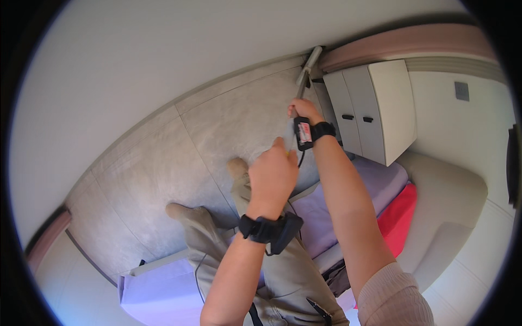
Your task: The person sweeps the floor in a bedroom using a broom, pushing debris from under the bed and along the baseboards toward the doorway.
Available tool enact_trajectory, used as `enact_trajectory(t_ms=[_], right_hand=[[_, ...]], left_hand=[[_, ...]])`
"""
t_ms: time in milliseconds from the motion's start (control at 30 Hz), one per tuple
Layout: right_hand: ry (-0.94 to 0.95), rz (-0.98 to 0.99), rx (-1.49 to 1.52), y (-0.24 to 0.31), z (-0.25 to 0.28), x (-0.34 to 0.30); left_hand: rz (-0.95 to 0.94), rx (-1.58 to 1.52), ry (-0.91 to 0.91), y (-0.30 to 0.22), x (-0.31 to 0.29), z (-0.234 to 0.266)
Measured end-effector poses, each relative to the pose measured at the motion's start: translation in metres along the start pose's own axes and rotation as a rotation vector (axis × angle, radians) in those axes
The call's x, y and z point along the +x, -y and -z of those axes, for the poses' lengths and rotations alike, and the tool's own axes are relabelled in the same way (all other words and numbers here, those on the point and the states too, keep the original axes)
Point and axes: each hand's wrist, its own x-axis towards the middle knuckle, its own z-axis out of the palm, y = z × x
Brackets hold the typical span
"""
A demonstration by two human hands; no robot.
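Observation:
Stretched out ahead of me is a long-handled floor tool with a grey pole (pixel 302 91) and a narrow white crosswise head (pixel 310 64). The head is by the far wall, beside the cabinet; whether it is a mop or a squeegee I cannot tell. My right hand (pixel 307 110) wraps round the pole at its upper stretch. Closer to my body, my left hand (pixel 273 176) is closed at the near end of the handle, whose tip it mostly hides. Black straps with small boxes sit on both wrists.
A grey two-door cabinet (pixel 359 111) with black pulls stands at the right. Below it are the bed (pixel 315 212) with lilac bedding, a red cloth (pixel 398 220) and a beige headboard (pixel 454 185). Grey tiled floor (pixel 152 168) runs along the pale wall (pixel 136 70).

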Motion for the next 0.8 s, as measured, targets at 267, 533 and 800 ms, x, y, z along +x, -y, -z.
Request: enact_trajectory(t_ms=[267, 533, 800], right_hand=[[-0.074, -0.129, -0.098, -0.026, -0.104, -0.105], [0.199, -0.216, 0.088, -0.048, -0.178, -0.268], [-0.020, -0.239, 0.038, -0.050, -0.121, -0.215]], left_hand=[[0.315, 0.020, 0.015, -0.019, -0.096, 0.049], [0.603, 0.072, 0.153, -0.042, -0.222, 0.126], [0.313, 0.041, 0.177, 0.017, -0.178, 0.109]])
